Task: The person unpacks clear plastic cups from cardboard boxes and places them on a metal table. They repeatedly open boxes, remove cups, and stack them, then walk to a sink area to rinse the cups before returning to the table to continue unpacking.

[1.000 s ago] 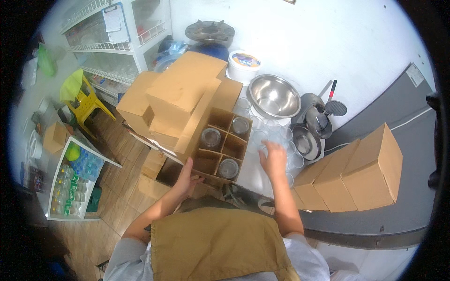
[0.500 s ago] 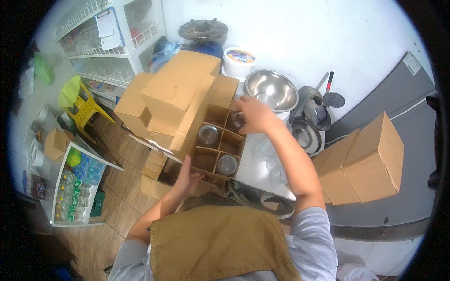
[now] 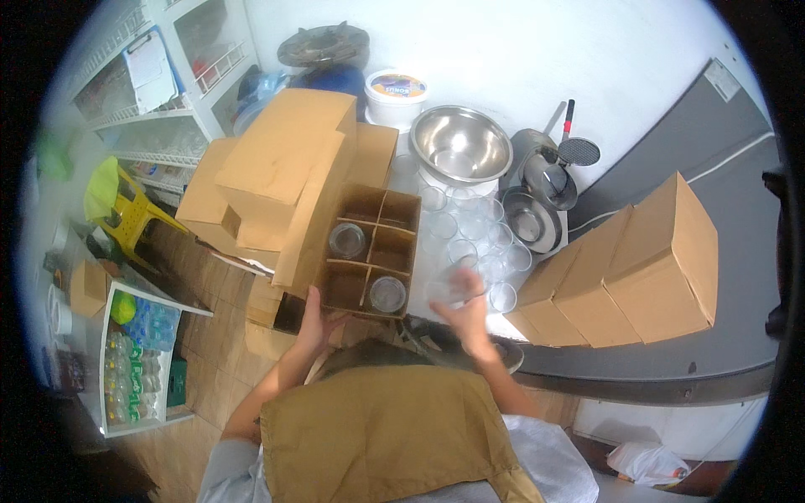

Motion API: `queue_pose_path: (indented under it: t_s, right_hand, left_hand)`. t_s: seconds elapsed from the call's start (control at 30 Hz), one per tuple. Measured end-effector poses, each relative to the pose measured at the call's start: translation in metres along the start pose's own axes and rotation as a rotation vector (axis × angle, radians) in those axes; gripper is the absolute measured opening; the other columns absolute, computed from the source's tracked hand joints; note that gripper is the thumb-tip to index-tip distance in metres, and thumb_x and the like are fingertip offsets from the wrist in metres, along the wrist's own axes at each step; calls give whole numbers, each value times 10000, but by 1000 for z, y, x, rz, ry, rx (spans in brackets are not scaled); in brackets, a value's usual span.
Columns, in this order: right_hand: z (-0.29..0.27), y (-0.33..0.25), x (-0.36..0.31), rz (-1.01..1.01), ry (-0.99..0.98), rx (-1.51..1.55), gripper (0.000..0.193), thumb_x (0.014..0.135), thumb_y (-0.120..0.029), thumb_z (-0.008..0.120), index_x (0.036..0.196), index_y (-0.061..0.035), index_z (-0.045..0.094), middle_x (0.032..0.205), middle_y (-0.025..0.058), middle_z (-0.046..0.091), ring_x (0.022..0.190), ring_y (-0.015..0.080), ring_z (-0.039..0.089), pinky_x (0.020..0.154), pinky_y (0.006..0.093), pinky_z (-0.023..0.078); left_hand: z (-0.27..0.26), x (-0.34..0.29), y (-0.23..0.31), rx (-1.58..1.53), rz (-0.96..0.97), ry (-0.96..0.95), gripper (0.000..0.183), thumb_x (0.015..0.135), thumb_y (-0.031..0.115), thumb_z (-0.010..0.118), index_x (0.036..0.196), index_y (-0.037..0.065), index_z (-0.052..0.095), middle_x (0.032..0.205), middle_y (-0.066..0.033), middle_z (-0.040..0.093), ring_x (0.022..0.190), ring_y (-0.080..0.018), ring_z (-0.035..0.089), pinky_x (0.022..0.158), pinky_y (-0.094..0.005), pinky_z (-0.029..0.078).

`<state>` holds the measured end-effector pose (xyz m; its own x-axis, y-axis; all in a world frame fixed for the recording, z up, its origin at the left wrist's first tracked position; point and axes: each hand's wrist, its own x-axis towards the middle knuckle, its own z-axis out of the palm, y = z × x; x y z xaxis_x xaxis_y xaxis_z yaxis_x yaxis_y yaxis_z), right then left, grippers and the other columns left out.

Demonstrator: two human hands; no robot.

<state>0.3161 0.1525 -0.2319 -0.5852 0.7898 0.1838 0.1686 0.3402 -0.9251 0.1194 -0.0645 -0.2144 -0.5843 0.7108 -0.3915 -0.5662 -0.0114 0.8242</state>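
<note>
A divided cardboard box point(image 3: 369, 267) stands open in front of me. Two upturned clear glasses sit in its compartments: one glass point(image 3: 347, 241) in the middle row on the left, another glass point(image 3: 387, 294) in the front row on the right. My left hand point(image 3: 317, 325) rests against the box's near left corner, thumb up along the side, holding it. Right of the box, my right hand point(image 3: 471, 318) grips a clear glass point(image 3: 447, 287), smeared by motion, at the front of a white tabletop. Several more drinking glasses point(image 3: 495, 238) stand close together beyond that hand.
Closed cardboard boxes point(image 3: 285, 159) are stacked left of the divided box; more boxes point(image 3: 620, 272) stand at the right. Behind the glasses are a steel bowl point(image 3: 461, 147), a white tub point(image 3: 394, 105) and pans point(image 3: 537, 220). A yellow chair point(image 3: 138, 214) stands far left.
My right hand has come from the box's back right compartment toward me and to the right, bringing a glass out over the tabletop. My left hand stays at the box corner. The view has shifted.
</note>
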Motion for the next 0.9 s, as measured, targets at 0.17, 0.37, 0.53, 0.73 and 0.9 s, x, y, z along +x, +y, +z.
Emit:
queue_pose_path:
  t_s: [0.17,0.37,0.53,0.73,0.9]
  right_hand:
    - [60,61,-11,158,4,-186,750,629,-135,854,1266,-17,475,1186,177,592,1114,335,558,935,392,457]
    - [126,89,43,115,283,-257,888,645,-98,848,1376,17,357,1260,239,516,1182,420,461,996,443,411]
    - [143,95,29,274,367,-105,826,711,-80,815,1378,21,338,1325,226,473,1209,370,486,998,439,424]
    - [55,-39,23,-163,142,297,496,815,7,663,1277,-4,480,1272,174,516,1056,289,589,912,400,488]
    - [66,-147,93,-806,-475,-457,414,726,-62,731,1125,-96,627,1100,91,563,1025,303,550,861,406,472]
  left_hand:
    - [-6,4,-3,43,2,-10,912,886,774,330,1526,141,189,1514,-144,314,1381,-322,328,1072,-540,371]
    - [-7,3,3,80,-12,-52,938,871,794,323,1527,138,183,1522,-151,296,1388,-329,316,1084,-536,360]
    - [-9,1,1,61,-16,-53,924,884,779,313,1531,138,159,1540,-152,260,1402,-337,292,1100,-559,334]
    - [-6,1,-1,59,-9,-42,887,908,747,320,1535,147,138,1543,-139,260,1411,-321,282,1094,-573,333]
    - [11,-5,12,103,-32,22,871,916,735,322,1536,164,101,1558,-128,217,1419,-330,256,1064,-582,358]
